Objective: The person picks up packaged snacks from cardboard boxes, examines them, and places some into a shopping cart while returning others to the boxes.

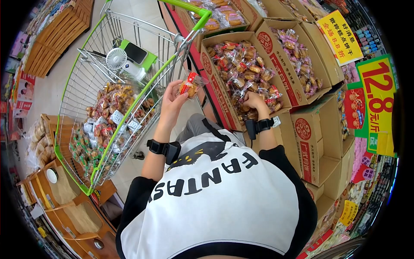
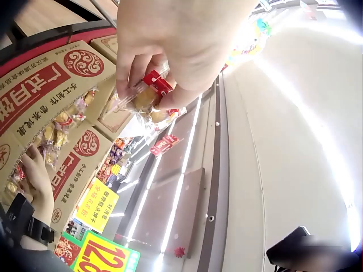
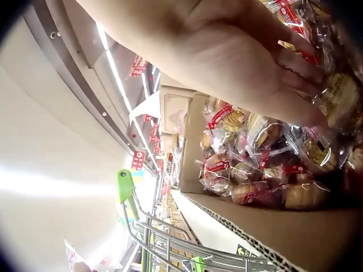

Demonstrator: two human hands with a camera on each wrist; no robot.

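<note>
Your shirt point(image 1: 233, 211) sits lowest; your left hand point(image 1: 171, 102) pinches one packet point(image 1: 190, 85); your open right hand point(image 1: 255, 102) touches boxed pastries point(image 1: 246, 58); upper left, bagfuls point(image 1: 101, 129) already lie in the cart point(image 1: 202, 18).

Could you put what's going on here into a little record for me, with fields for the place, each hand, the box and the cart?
Place: shop aisle, with a green and yellow 12.8 sign
Left hand: holds a clear, red-labelled packet
Right hand: inside the open cardboard box, fingers among the packets
Box contents: many wrapped baked goods
Cart: metal with green trim; carries bagged snacks, a white fan and a dark-screened phone
</note>
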